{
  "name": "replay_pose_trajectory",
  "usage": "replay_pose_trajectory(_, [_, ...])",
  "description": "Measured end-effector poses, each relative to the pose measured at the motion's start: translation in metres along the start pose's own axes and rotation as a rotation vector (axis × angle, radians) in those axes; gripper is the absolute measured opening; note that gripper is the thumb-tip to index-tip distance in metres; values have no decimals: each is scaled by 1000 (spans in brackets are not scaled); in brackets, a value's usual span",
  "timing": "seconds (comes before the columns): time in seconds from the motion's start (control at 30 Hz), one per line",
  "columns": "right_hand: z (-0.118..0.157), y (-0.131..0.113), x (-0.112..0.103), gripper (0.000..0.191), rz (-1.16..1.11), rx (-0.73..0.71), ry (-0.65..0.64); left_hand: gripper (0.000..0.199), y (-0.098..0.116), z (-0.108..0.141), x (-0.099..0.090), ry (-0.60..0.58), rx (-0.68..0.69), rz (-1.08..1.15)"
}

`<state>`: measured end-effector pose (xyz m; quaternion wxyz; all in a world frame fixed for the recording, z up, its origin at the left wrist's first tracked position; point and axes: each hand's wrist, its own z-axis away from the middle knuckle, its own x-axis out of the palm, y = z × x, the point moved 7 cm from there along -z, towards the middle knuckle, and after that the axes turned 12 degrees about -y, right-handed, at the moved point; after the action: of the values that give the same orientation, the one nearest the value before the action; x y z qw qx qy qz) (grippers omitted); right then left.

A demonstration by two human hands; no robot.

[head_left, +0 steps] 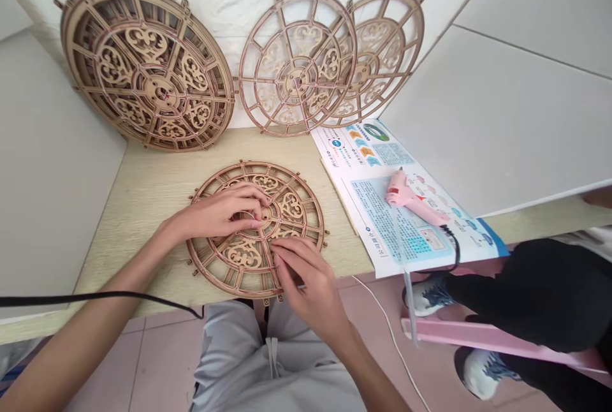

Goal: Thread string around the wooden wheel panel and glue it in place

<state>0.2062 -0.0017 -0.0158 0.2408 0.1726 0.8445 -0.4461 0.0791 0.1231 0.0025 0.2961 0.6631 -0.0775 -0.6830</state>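
Note:
A round wooden lattice wheel [319, 217] lies flat at the table's front edge, with pale scroll-shaped inserts between its spokes. My left hand [229, 208] rests over its left half, thumb and bent fingertips closed at the hub. My right hand [308, 278] reaches over the lower right part, finger and thumb tips pinched together near the inner ring. A wooden scroll insert [291, 205] shows right of the hub, and another scroll insert [243, 254] lies between my hands. Whatever my right fingertips pinch is hidden.
A stack of similar wheels [165, 90] leans on the wall at left; two single wheels [296, 80] lean further right. On a printed sheet [363, 208] lies a pink glue gun [414, 198] with a black cord. A black cable [95, 296] crosses at left. Another person's legs [535, 291] are at right.

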Motion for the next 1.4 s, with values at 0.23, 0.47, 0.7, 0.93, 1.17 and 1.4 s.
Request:
replay_pose_trajectory(0.23, [3,-2,3,33,59,-54,-153,22,1,-1,1,0,7,10])
replay_pose_trajectory(0.47, [12,-6,8,33,146,-86,-187,19,6,-2,-1,27,44,-24])
replay_pose_trajectory(0.7, [10,-11,6,30,153,-64,-179,11,4,-2,0,44,25,-76])
replay_pose_trajectory(0.93, [9,-10,6,30,147,-35,-170,20,-10,-1,-1,65,-140,-1])
replay_pose_trajectory(1.17, [10,-11,6,32,164,-94,-144,29,-18,-1,-4,70,-160,55])
replay_pose_trajectory(1.4, [10,-10,6,30,143,-94,-141,25,-14,-1,-5,124,-192,-53])
